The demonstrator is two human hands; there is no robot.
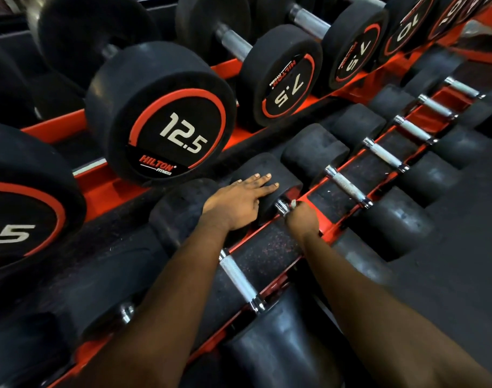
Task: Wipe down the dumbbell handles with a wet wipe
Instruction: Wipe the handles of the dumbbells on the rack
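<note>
On the lower shelf of a red steel rack (pixel 104 189) lies a row of black rubber-headed dumbbells with knurled silver handles. The left hand (pixel 239 203) rests flat, fingers straight, on the far rubber head (pixel 286 189) of one dumbbell. The right hand (pixel 302 218) is curled around that dumbbell's silver handle (pixel 280 206), covering most of it; a small scrap of white wet wipe (pixel 293 203) pokes out above the knuckles, seemingly pressed between palm and metal. Bare handles lie to either side, one nearer (pixel 239 278) and one farther (pixel 348 187). Above, a large black dumbbell marked 12.5 (pixel 166 121) sits on the upper tier.
</note>
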